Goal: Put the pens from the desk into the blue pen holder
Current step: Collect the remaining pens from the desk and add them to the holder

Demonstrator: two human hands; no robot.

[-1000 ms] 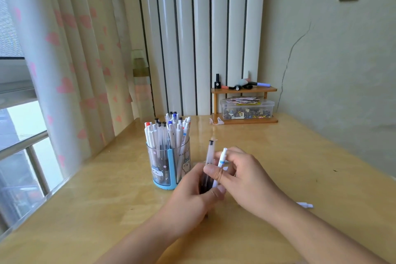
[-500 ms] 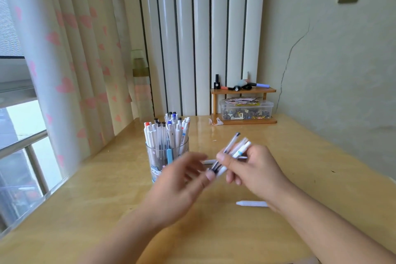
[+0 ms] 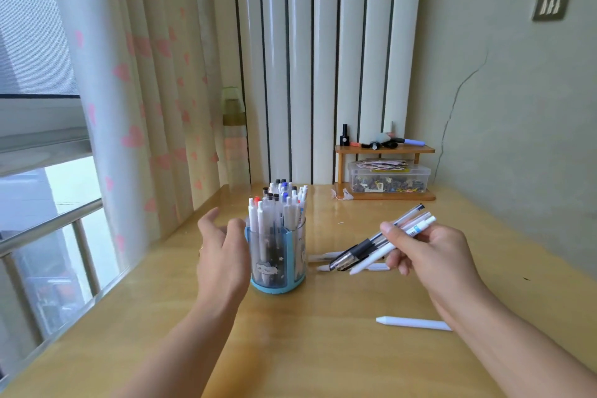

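Note:
The blue pen holder (image 3: 277,268), clear with blue trim, stands mid-desk, packed with several white pens. My left hand (image 3: 221,255) is open just left of it, fingers spread near its rim, holding nothing. To the right, my right hand (image 3: 429,255) grips a bundle of pens (image 3: 371,250), one with a black grip and others white, slanting from upper right down to lower left. A white pen (image 3: 413,322) lies on the desk in front of my right forearm. More white pens (image 3: 326,258) lie on the desk behind the bundle, partly hidden.
A small wooden shelf (image 3: 384,149) with a clear box of small items stands at the back against the white slatted panel. A heart-print curtain (image 3: 129,90) and a window with a railing run along the desk's left edge. A wall closes off the right.
My hands have separated: the left let go of the bundle and moved left beside the holder, while the right kept the pens and shifted right. The camera view tilted slightly.

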